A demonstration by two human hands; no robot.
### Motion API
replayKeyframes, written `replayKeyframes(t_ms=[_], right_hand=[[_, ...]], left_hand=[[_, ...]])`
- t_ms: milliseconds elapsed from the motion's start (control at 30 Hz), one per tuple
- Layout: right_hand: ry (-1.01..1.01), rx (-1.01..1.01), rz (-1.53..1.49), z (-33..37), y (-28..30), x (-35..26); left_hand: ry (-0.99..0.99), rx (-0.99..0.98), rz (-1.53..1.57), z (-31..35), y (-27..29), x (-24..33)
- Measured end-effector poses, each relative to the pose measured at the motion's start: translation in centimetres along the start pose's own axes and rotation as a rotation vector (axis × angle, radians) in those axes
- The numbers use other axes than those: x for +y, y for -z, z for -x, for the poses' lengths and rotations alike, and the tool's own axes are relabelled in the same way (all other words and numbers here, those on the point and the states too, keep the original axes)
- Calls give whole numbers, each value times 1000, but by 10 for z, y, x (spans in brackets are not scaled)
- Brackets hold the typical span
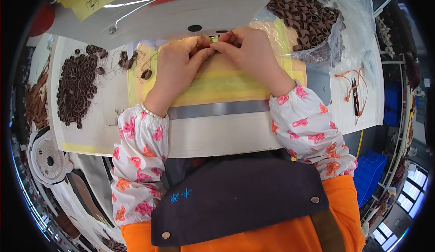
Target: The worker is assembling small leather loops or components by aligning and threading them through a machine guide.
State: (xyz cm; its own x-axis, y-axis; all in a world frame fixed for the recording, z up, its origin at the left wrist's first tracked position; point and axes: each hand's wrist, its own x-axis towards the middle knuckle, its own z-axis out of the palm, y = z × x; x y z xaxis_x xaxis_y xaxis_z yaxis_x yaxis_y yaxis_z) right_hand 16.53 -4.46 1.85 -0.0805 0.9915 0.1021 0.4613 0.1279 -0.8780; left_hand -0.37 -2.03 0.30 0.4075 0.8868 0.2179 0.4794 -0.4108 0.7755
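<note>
While seated at the white work table (217, 138), with the brown loop pile (77, 89) left and bagged loops (308, 18) right: left hand (179, 68) and right hand (249, 55) pinched shut on one small loop piece (213, 39) under the machine head (181, 12). Advised: fingertips clear of the needle area, piece flat.

What the fingertips of the left hand (179, 66) and right hand (251, 55) pinch under the machine head (181, 12) is too small and covered to identify, and the fan (47, 159) past the table's left edge is cut off.
</note>
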Motion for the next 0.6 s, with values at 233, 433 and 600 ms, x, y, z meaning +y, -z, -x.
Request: replayKeyframes(t_ms=[233,433,600], right_hand=[[346,244,229,-1,-6,19],[331,253,248,-2,-8,17],[325,256,248,-2,-7,17]], left_hand=[[109,17,-214,-8,-2,5],[183,80,-80,-9,-5,-1],[156,59,-93,-11,-5,1]])
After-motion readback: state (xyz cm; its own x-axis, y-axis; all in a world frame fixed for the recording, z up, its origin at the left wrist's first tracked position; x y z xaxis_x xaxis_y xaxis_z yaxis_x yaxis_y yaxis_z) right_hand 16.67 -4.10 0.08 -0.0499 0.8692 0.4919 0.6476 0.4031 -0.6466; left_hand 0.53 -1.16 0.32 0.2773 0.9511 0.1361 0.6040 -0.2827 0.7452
